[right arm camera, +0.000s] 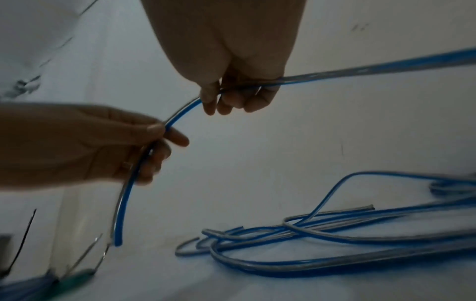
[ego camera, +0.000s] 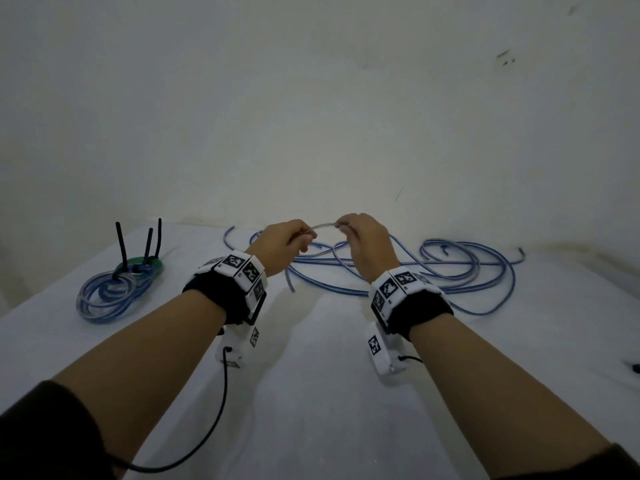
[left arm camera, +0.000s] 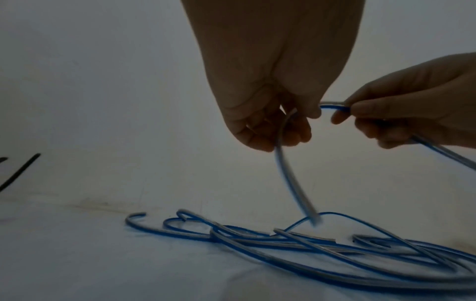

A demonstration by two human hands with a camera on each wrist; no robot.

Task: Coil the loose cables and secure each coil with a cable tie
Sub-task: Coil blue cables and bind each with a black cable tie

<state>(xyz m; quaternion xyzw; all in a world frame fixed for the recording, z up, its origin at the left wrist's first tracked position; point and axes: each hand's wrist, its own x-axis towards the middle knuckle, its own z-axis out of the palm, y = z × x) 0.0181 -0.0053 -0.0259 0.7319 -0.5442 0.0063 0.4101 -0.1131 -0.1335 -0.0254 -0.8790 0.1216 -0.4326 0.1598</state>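
Both hands are raised above the white table (ego camera: pixel 311 375), holding one blue-and-clear cable (ego camera: pixel 325 224) between them. My left hand (ego camera: pixel 289 242) grips it near its free end, which hangs down below the fingers (left arm camera: pixel 296 183). My right hand (ego camera: pixel 360 237) pinches the same cable a short way along (right arm camera: pixel 231 87); from there it runs off to the right. Loose blue cables (ego camera: pixel 450 268) lie tangled on the table beyond the hands. Finished coils (ego camera: pixel 110 289) with black cable ties (ego camera: pixel 149 244) sticking up lie at the left.
A pale wall (ego camera: pixel 311 98) rises right behind the table. A black wire (ego camera: pixel 221 393) hangs from the left wrist unit. A small dark object (ego camera: pixel 635 368) shows at the right edge.
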